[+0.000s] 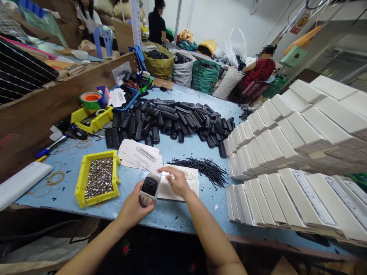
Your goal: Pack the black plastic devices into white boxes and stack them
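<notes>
My left hand (pixel 134 206) is closed round a small white carton (pixel 146 200) that stands tilted with its end open. A black plastic device (pixel 150 186) shows inside the opening. Close by on the right is my right hand (pixel 177 180), its fingers stretched out and apart near the carton's raised flap; whether a fingertip touches the flap is hard to tell. Under this hand lies a flat white box (pixel 193 183). Printed white cards (pixel 139 156) lie fanned just beyond both hands.
Black plastic devices (pixel 172 116) are heaped across the table. Thin black strips (pixel 205 172) lie in a pile. A yellow bin (pixel 82 183) holds small metal parts. White cartons (pixel 281 152) are stacked at the right. Sacks (pixel 205 76) and several people are at the back.
</notes>
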{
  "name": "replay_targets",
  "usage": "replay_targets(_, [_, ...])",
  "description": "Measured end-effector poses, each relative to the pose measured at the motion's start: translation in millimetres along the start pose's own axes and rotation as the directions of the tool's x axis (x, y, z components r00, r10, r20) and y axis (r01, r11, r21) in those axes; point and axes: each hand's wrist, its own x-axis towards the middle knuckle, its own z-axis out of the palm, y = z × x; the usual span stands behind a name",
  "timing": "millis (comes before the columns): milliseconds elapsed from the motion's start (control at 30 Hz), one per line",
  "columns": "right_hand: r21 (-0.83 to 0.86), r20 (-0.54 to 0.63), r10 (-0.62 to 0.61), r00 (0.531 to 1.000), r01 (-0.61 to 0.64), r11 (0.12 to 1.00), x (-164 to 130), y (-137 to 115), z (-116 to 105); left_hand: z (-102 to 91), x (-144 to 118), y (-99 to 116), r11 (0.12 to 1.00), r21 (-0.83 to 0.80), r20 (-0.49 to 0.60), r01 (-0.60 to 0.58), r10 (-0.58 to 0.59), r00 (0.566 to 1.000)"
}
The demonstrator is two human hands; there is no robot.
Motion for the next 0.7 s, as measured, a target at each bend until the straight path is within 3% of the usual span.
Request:
replay_targets(100, [-0.234,-0.159,0.251,0.955,-0.283,0.930,48.0,33.9,-29.6,-0.1,6.3,-2.6,0.984,0.152,0.014,-0.095,0.094,0.995])
replay_targets(200, [-0.249,-0.140,0.287,0.948,-0.314,0.916,72.5,59.3,-50.7,3.1,14.1,-4.1,0.971,0.203,0.091,-0.130,0.113,0.989])
replay_targets(267, [-0.241,-0.137,0.283,0.949,-0.309,0.920,69.8,62.7,-52.5,6.5,17.5,-5.3,0.976,0.187,0.133,-0.109,0.085,0.988])
replay_targets(333, [-0.214,-0.161,0.270,0.949,-0.301,0.929,52.9,53.4,-43.1,10.7,18.0,-6.4,0.981,0.174,0.148,-0.088,0.062,0.987])
replay_targets(400, [-0.069,-0.192,0.235,0.953,-0.252,0.965,25.7,34.1,-24.8,14.8,15.9,-7.5,0.981,0.177,0.143,-0.076,0.051,0.988])
replay_targets(500, [0.134,-0.243,0.116,0.963,-0.086,0.987,-18.5,2.2,8.2,18.9,11.8,-10.0,0.979,0.182,0.132,-0.090,0.067,0.989])
replay_targets(600, [-0.025,-0.234,-0.038,0.972,0.033,0.999,-43.9,-12.9,31.4,19.4,10.8,-13.4,0.976,0.147,0.131,-0.161,0.142,0.981])
replay_targets(633, [-0.043,-0.246,-0.039,0.969,0.029,0.999,-46.6,-12.9,36.0,19.1,11.5,-14.2,0.973,0.135,0.131,-0.188,0.171,0.977])
replay_targets(700, [0.106,-0.282,0.073,0.957,-0.044,0.993,-46.0,-8.0,42.6,18.5,14.3,-14.3,0.967,0.130,0.153,-0.220,0.200,0.968])
